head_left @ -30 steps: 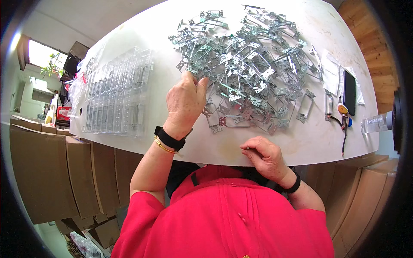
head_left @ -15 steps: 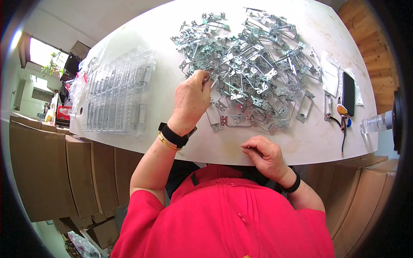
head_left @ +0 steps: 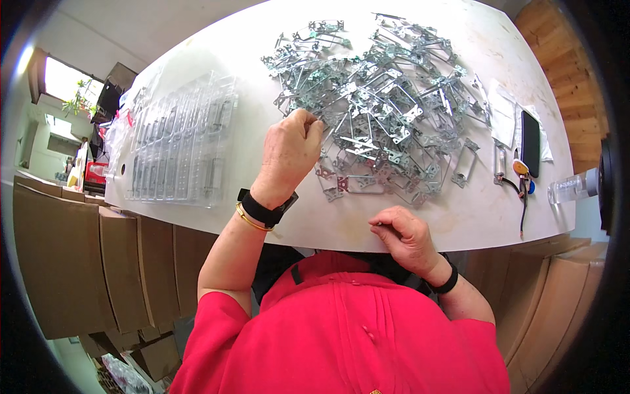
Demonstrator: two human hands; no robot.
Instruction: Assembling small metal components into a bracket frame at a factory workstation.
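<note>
A large tangled heap of metal wire brackets (head_left: 394, 111) with small punched end plates lies on the white table in front of me. My left hand (head_left: 292, 148) is at the heap's left edge, its thumb and fingers pinched together. What they grip, if anything, is hidden behind the fingers. Nearer to me, my right hand (head_left: 405, 236) rests over the table's front edge, its fingers curled in and the thumb against the forefinger. I cannot make out what lies between them. A single bracket (head_left: 464, 163) lies apart at the heap's right side.
Clear plastic trays (head_left: 177, 144) with dark parts in them lie on the left. On the right are a black phone (head_left: 530, 144), white packets (head_left: 503, 111), a small corded item (head_left: 522, 168) and a clear bottle (head_left: 569, 189). Cardboard boxes (head_left: 62, 256) flank the table below.
My left hand has shifted slightly left, its fingers staying closed. Several brackets beside it in the heap have moved and lie differently. My right hand has hardly moved.
</note>
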